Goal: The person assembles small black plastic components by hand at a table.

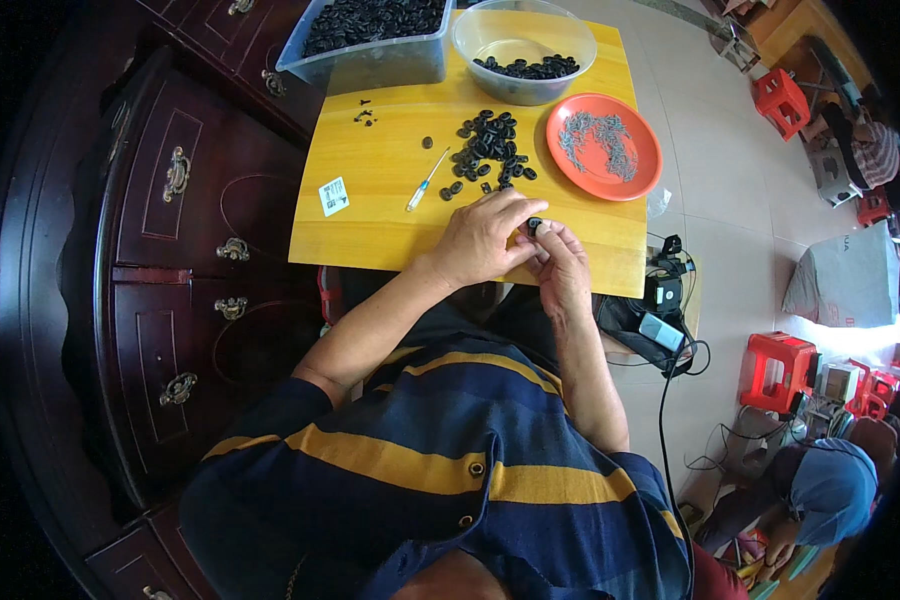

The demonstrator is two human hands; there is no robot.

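Observation:
Both my hands meet over the near edge of the yellow table. A small black oval part (535, 226) is pinched between the thumb and fingers of my right hand (564, 265). From the other side, my left hand (482, 240) has its thumb and forefinger closed about the same part. Just beyond the hands lies a loose pile of black oval parts (490, 140). A thin screwdriver-like tool (427, 181) with a pale handle lies left of that pile. To the right, an orange plate (651, 150) holds many small grey metal pieces (610, 143).
At the table's (370, 235) far side stand a blue-tinted bin (370, 68) and a clear round bowl (525, 90), both containing black parts. A white label (334, 196) lies at left. Dark drawers (185, 300) flank the table. Cables, red stools (776, 372) and other people are at right.

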